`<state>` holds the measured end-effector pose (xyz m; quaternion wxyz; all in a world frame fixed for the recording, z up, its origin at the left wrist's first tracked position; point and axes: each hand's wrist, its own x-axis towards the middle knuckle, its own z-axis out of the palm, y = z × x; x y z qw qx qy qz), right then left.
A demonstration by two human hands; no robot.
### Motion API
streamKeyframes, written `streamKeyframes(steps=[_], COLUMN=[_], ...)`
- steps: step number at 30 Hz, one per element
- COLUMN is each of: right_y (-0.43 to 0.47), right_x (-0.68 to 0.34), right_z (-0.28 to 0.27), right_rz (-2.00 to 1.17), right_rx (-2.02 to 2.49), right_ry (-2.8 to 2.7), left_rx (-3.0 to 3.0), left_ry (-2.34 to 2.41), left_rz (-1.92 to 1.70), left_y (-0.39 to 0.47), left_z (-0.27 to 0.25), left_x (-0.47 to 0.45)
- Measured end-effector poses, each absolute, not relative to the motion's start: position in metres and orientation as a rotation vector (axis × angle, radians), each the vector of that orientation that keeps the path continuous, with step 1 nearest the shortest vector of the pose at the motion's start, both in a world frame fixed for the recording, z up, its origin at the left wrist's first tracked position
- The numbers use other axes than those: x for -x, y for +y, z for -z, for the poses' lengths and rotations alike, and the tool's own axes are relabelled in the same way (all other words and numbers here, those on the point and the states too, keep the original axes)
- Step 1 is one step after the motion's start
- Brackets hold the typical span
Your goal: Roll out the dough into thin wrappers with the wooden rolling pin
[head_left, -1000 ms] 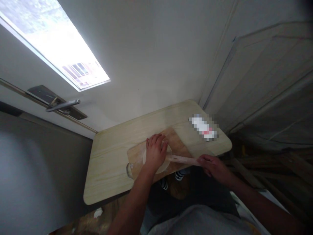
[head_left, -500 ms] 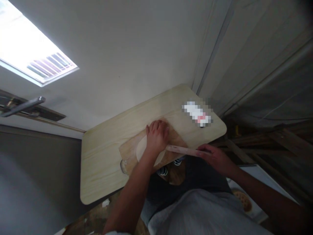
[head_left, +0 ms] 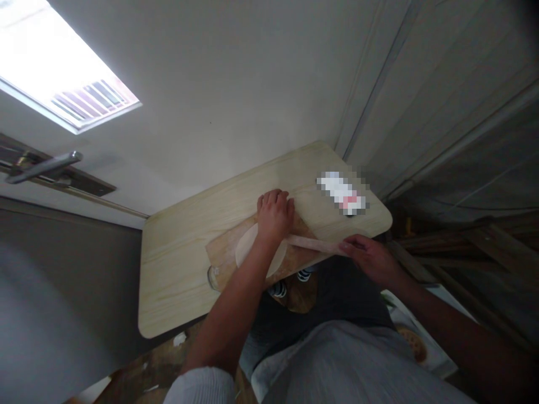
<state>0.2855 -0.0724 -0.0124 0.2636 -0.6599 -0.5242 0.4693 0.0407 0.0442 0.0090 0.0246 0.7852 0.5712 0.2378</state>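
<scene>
A flat pale round of dough (head_left: 247, 249) lies on a brown wooden board (head_left: 221, 249). My left hand (head_left: 275, 214) rests palm down across the board's far edge, fingers stretched forward and slightly apart. What lies under its palm is hidden. A slim pale rolling pin (head_left: 314, 244) reaches leftward over the board, its far end passing behind my left wrist. My right hand (head_left: 370, 258) pinches the pin's near end, just off the table's front edge.
The board sits on a light wooden table (head_left: 177, 275) against a white door with a metal handle (head_left: 46, 166). A blurred-out white object (head_left: 341, 192) lies at the table's right. A round glass-like rim (head_left: 213, 278) shows beside the board. Low at right is a tray with something round and brown (head_left: 411, 343).
My left hand has slid forward, its fingers now past the board's far edge. My right hand still grips the rolling pin. The view has shifted slightly.
</scene>
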Motion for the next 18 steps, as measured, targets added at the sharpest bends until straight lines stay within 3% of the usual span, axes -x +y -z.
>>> streamKeyframes(steps=[9, 18], right_y=[-0.096, -0.102], right_x=[-0.277, -0.267], right_z=[0.002, -0.004], right_rz=[-1.351, -1.412], right_rx=[1.752, 1.625], right_ry=[-1.706, -1.851], left_rx=[-2.409, -2.052], left_ry=[1.717, 1.829], left_rz=[-0.713, -1.034], left_y=[0.007, -0.029], left_z=[-0.007, -0.017], left_x=[-0.023, 0.018])
